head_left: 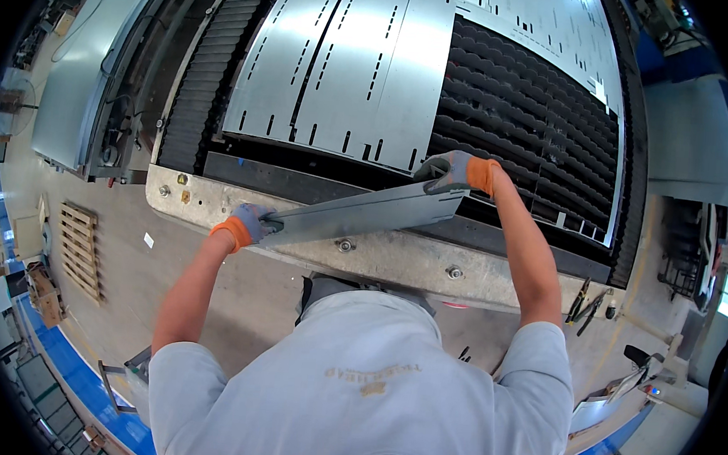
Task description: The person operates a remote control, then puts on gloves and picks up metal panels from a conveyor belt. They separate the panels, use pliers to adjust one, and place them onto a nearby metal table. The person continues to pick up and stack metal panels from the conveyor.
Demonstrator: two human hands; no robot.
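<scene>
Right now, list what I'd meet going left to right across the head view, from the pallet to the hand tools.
Wooden pallet on the floor → gloved left hand → grey metal strip held between the hands → gloved right hand → hand tools at the table's right corner.

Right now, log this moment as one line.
metal strip: over machine edge | left hand: gripping left end | right hand: gripping right end | slotted sheets: on slatted bed
</scene>
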